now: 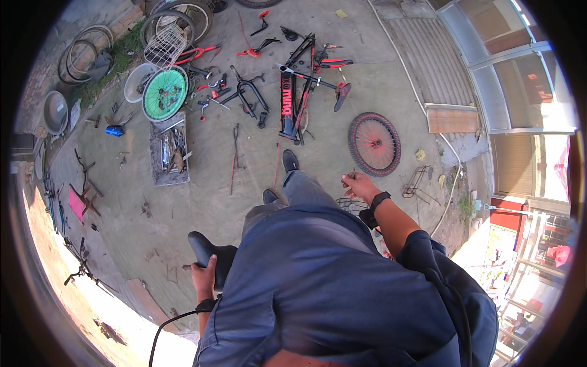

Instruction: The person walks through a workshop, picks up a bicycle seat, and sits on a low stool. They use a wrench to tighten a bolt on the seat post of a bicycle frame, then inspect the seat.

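My left hand (pixel 203 275) is closed round a black bicycle saddle (pixel 221 263), holding it low by my left side. In front of my body, my right hand (pixel 359 185) has its fingers curled together; whatever they hold, if anything, is too small to make out. Beyond my shoes lies a black and red bicycle frame (pixel 287 98) on the ground. A wheel with red spokes (pixel 374 144) lies flat past my right hand. Left of the frame is a black fork (pixel 246 92).
A tray of tools (pixel 156 168) sits ahead on the left, beside a green basin (pixel 165 88) with a wheel rim over it. Nearby are a blue bottle (pixel 114 131) and a wire basket (pixel 168 46). A wire rack (pixel 417 183) lies right of me, by a hose (pixel 452 202).
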The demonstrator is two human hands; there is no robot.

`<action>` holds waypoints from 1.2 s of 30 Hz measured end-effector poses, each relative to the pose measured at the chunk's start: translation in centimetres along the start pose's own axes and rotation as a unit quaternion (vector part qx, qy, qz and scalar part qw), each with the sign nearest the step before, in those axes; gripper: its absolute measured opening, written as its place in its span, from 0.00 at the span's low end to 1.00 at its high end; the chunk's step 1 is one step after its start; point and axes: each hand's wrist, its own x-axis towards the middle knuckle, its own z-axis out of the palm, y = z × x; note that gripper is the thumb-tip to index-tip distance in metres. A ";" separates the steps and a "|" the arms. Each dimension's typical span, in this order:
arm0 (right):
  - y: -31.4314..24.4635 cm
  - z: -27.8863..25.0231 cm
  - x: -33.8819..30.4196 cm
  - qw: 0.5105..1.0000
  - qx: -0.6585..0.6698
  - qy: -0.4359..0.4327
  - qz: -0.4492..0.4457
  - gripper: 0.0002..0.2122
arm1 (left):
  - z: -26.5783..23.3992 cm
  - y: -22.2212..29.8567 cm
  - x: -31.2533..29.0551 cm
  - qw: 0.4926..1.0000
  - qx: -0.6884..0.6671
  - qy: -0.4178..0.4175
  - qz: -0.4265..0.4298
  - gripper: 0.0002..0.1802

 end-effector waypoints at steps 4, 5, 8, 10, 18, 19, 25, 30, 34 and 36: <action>0.4 -0.1 -0.4 1.000 0.001 0.005 -0.002 0.20 | 0.0 0.1 -0.1 1.000 -0.008 0.001 0.004 0.45; 0.5 -0.2 -0.5 1.000 0.003 0.005 -0.001 0.20 | 0.0 0.1 -0.1 1.000 -0.009 0.000 0.003 0.45; 0.8 -0.3 -0.7 1.000 0.013 0.006 -0.003 0.20 | 0.0 0.1 -0.2 1.000 -0.012 -0.006 0.004 0.45; 1.1 -0.4 -0.7 1.000 0.020 0.008 -0.006 0.20 | 0.0 0.2 -0.3 1.000 -0.009 -0.007 0.007 0.45; 1.8 -0.6 -1.2 0.999 0.024 0.027 -0.003 0.19 | 0.1 0.6 -0.5 1.000 -0.001 -0.012 0.025 0.46; 2.0 -0.6 -1.4 0.999 0.023 0.028 -0.009 0.19 | 0.2 0.7 -0.4 1.000 0.002 -0.011 0.022 0.46; 4.5 -2.5 -1.4 0.997 0.013 0.075 -0.010 0.19 | 0.3 2.3 -0.3 0.998 0.027 -0.011 0.056 0.45; 8.0 -5.1 0.8 0.972 -0.080 0.194 -0.102 0.20 | 0.6 5.0 -1.2 0.998 0.033 -0.008 0.061 0.45; 8.7 -7.6 1.7 0.984 -0.039 0.155 -0.083 0.22 | 1.1 8.1 -1.9 0.995 0.086 -0.006 0.057 0.45; 8.4 -9.4 1.6 0.994 0.043 0.097 -0.024 0.23 | 1.5 10.1 -2.3 0.993 0.102 -0.014 0.060 0.45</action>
